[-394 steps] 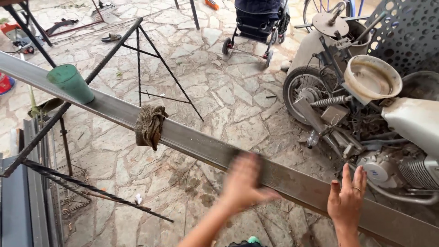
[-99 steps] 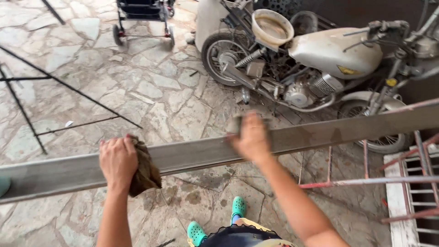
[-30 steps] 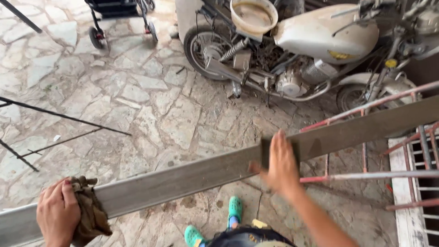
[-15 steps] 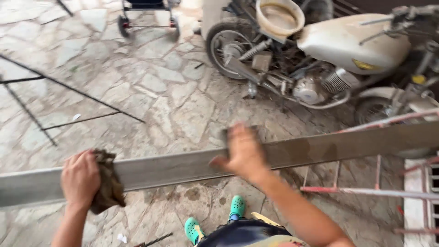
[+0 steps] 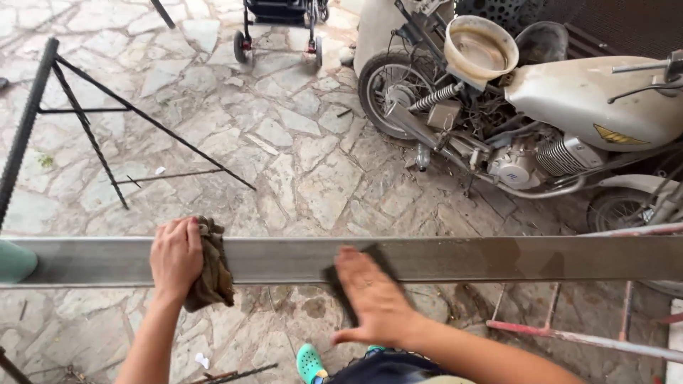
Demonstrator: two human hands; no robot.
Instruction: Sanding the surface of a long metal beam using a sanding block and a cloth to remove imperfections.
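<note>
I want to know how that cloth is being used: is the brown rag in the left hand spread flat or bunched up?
Bunched up: the brown rag is wadded under the left hand and hangs crumpled over the metal beam.

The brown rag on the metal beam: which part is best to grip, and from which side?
Grip the brown rag at its upper fold, where it drapes over the top of the grey beam, coming from above on the near side, as the left hand does. The rest hangs loose down the near face, so pinching there would probably only pull it off.
</note>
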